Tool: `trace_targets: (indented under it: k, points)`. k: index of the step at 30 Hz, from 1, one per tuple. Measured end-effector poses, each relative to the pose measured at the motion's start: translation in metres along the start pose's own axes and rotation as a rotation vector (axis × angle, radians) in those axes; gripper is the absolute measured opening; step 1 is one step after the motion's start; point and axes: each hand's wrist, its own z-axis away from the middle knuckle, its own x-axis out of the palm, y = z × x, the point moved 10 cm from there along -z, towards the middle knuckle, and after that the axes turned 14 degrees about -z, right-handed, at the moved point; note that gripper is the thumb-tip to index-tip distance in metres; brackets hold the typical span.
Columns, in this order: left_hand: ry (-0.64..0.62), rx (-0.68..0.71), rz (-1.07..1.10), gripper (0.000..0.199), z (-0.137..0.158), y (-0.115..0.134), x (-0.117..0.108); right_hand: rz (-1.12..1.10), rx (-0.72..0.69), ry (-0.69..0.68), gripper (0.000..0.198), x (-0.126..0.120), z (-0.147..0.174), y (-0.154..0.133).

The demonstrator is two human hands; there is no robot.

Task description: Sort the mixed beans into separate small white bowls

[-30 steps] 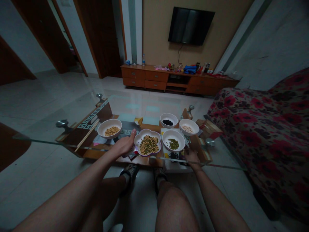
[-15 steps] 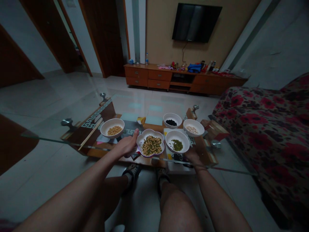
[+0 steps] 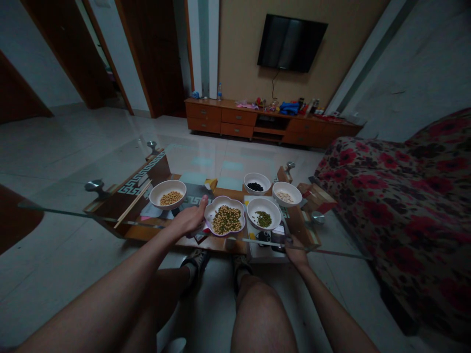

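Observation:
My left hand (image 3: 191, 220) is closed on the left side of a flower-shaped bowl (image 3: 225, 232), its thumb up along the rim. Yellow and green beans lie mixed in that bowl. Just right of it stands a round white bowl (image 3: 253, 219) with green beans to one side. Near the glass edge, below and right of this round bowl, is my right hand (image 3: 296, 251); its fingers are dim and partly hidden, and it is apart from the bowl. A white bowl of yellow beans (image 3: 157, 200) sits beyond my left hand, with a pair of chopsticks (image 3: 132, 204) beside it.
A bowl of black beans (image 3: 247, 185) and a bowl of pale pieces (image 3: 276, 190) stand farther back on the glass table (image 3: 73, 196). Its front edge crosses above my knees. A flowered sofa (image 3: 382, 196) is at right; a low cabinet (image 3: 235, 117) lies beyond.
My right hand has drawn away from the green-bean bowl, down toward the table edge. My left hand keeps its place at the flower-shaped bowl. The whole view has shifted slightly.

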Motion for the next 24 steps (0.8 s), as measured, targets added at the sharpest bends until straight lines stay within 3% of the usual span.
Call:
trace_targets:
  k: [8,24]
  points:
    - [-0.008,-0.010,-0.042,0.093,-0.002,-0.001,0.002,-0.107,-0.046,-0.057,0.044,0.004,0.032,0.020]
    - [0.012,-0.028,-0.009,0.090,0.000,0.000,-0.002,-0.070,-0.089,-0.110,0.047,0.013,0.034,0.021]
